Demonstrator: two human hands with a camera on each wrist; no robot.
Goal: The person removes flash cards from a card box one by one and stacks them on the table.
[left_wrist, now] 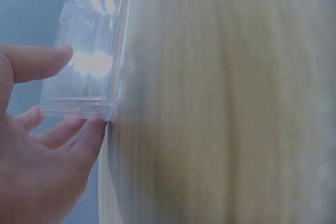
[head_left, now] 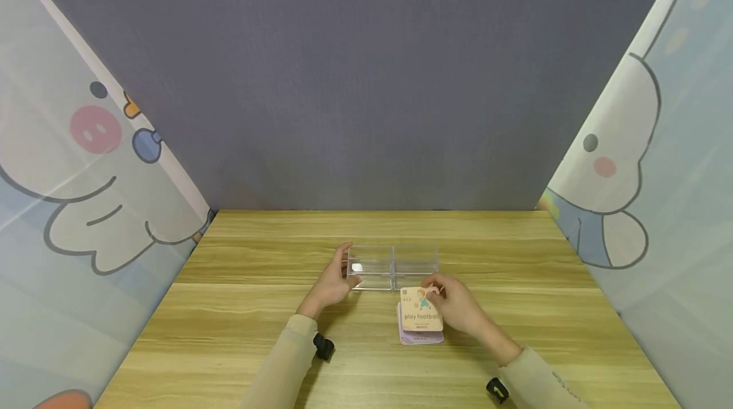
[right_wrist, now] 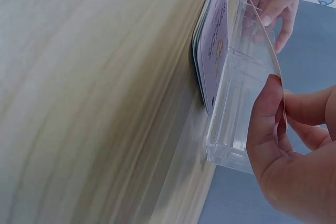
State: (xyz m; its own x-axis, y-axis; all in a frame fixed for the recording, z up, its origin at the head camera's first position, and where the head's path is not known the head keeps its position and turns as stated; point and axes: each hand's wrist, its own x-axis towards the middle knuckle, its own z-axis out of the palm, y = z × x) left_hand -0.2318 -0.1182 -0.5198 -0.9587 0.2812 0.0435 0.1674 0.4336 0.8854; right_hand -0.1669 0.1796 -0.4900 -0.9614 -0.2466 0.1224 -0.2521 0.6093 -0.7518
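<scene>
A clear plastic divided box point(head_left: 392, 269) stands on the table, split by an upright wall in the middle. My left hand point(head_left: 334, 278) holds its left end, the thumb point(left_wrist: 44, 62) on one side and fingertips along the end wall. Between thumb and fingers, my right hand point(head_left: 458, 304) pinches the edge of a "play football" flash card point(head_left: 417, 315). That card is raised over a stack of flash cards point(right_wrist: 214, 51) in front of the box; a purple "sandals" card tops the stack. The raised card appears edge-on in the right wrist view.
The wood-grain table point(head_left: 258, 307) runs back to a dark grey panel point(head_left: 366, 91). Cartoon-printed curtains point(head_left: 57, 218) flank both sides. Dark wrist devices point(head_left: 324, 346) sit at both sleeves.
</scene>
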